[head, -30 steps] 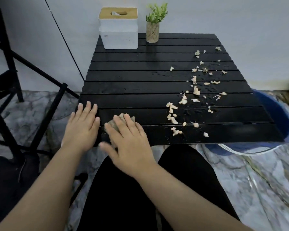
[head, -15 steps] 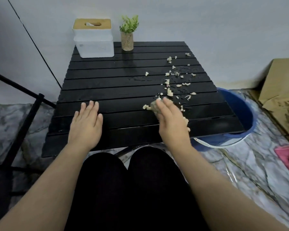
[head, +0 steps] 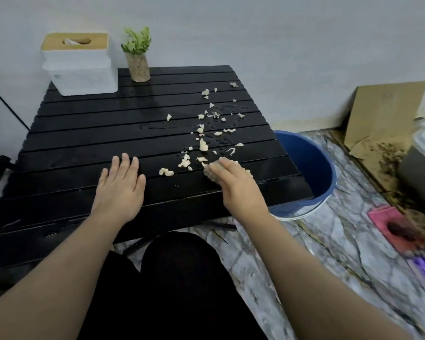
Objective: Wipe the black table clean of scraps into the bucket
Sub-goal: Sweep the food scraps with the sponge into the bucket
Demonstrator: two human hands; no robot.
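The black slatted table carries several pale scraps strewn over its right half, from the far edge down to my right hand. My right hand presses a crumpled beige cloth flat on the table near the right front corner, among the nearest scraps. My left hand lies flat, fingers apart, on the table's front middle and holds nothing. A blue bucket stands on the floor against the table's right edge, partly under it.
A white tissue box and a small potted plant stand at the table's far left. Cardboard, a grey bin and a pink pad lie on the marble floor to the right. My black-clad legs are below.
My right hand has slid the cloth to the right along the front of the table, pushing scraps toward the bucket side. My left hand has stayed flat on the table. The view has swung right.
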